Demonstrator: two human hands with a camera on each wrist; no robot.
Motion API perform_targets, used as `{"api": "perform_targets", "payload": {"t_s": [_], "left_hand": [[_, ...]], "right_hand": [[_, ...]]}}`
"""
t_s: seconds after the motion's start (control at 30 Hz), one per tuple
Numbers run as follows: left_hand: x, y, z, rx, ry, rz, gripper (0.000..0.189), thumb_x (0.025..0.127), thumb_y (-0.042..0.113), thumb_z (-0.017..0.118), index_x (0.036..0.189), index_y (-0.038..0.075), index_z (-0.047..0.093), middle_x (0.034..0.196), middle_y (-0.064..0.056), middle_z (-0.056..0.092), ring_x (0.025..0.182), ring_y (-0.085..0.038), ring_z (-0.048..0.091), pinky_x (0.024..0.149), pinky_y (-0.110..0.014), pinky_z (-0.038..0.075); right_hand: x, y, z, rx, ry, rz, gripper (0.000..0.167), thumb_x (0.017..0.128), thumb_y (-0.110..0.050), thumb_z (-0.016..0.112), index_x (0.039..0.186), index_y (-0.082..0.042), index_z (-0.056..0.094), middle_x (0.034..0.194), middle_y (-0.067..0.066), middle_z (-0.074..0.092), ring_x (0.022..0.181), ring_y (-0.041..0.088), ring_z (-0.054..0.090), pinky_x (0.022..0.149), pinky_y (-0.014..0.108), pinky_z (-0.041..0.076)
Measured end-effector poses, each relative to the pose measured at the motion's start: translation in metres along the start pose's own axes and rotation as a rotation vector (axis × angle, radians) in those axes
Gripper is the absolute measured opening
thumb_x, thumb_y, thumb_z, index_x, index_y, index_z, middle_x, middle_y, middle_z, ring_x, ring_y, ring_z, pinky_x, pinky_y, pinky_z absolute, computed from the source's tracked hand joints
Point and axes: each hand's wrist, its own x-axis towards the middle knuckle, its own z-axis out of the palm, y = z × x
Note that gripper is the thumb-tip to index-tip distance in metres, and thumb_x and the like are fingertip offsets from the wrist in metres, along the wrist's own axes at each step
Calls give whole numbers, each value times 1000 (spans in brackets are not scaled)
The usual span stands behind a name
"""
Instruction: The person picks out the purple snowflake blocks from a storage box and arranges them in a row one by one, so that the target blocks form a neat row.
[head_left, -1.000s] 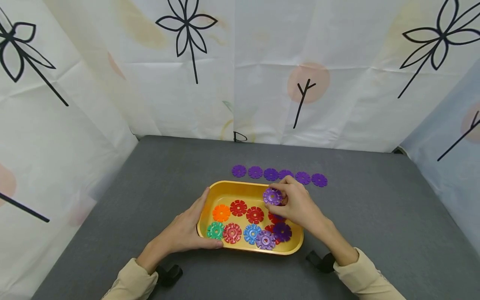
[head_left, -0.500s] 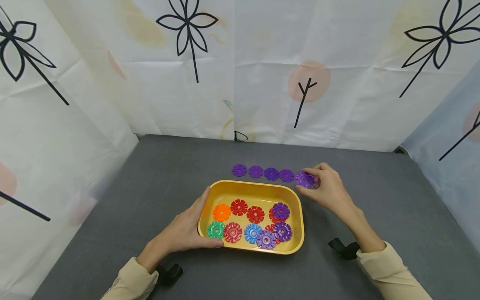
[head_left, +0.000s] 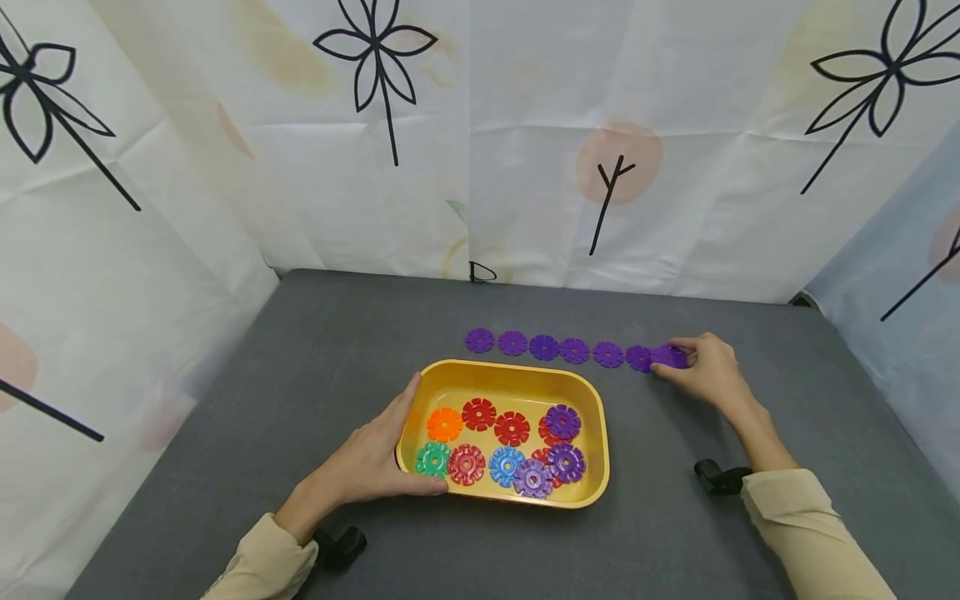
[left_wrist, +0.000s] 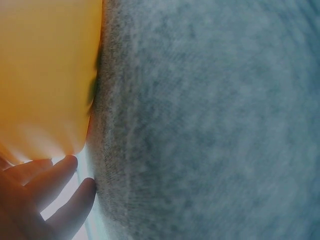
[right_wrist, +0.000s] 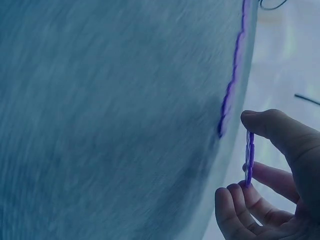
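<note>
In the head view my right hand point(head_left: 708, 371) pinches a purple flower-shaped disc point(head_left: 670, 357) by its edges, at the right end of a row of purple discs point(head_left: 574, 351) on the table. The right wrist view shows this disc point(right_wrist: 249, 157) edge-on between thumb and fingers, held above the table. My left hand point(head_left: 367, 458) holds the left end of a yellow tray point(head_left: 517, 372), thumb at the front rim. Inside the tray lie an orange disc point(head_left: 444, 425), a green disc point(head_left: 432, 459), a blue disc point(head_left: 506, 466), and several red and purple ones, some overlapping.
A grey table point(head_left: 337, 333) lies under everything. White patterned cloth point(head_left: 525, 167) stands behind it and along both sides. Black wrist straps point(head_left: 341, 548) show near both cuffs.
My right hand has carried the purple disc out from over the tray, rightward along the row to its right end. The left hand and tray have stayed in place.
</note>
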Motion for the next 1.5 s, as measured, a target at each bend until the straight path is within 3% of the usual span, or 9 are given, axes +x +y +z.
{"api": "perform_targets", "payload": {"t_s": [0.1,0.23,0.4,1.0,1.2,1.5], "left_hand": [[0,-1,0,1,0,4,137,67,70,83,166,27,-1,167,-5,29,127,-24,55,103,-50,54],[0,-1,1,-1,-4,-6,137,66,70,83,166,30,-2,168,-4,28,129,-24,54,104,-50,53],[0,0,1,-9,-10,-10,137,66,71,83,165,33,-3,167,-2,29,128,-22,54,104,-49,53],[0,-1,1,-13,-7,-11,137,65,70,85,165,33,-3,168,-3,27,131,-24,53,104,-49,53],[0,0,1,-20,-7,-11,138,65,69,85,165,33,-3,168,-4,28,130,-23,53,104,-50,53],[0,0,0,-12,-9,-20,138,65,70,84,165,32,-3,168,-4,27,132,-25,52,105,-51,52]], "right_hand": [[0,8,0,-9,-13,18,54,85,-24,82,119,16,68,108,38,67,88,43,67,74,51,53],[-1,14,-1,-45,-72,52,57,87,-26,81,122,17,65,115,40,66,101,51,65,86,61,51],[-1,19,1,-62,-154,65,58,91,-27,77,127,16,62,122,41,63,111,55,62,93,64,49],[1,18,7,-47,-113,-39,53,91,-18,77,125,19,61,115,43,64,106,56,61,90,65,49],[-2,0,6,-33,-70,-58,58,89,-22,79,129,17,60,104,34,61,97,42,52,82,57,41],[-14,-62,-3,100,-44,-175,51,91,-19,78,134,4,63,123,31,57,108,48,59,89,61,53]]}}
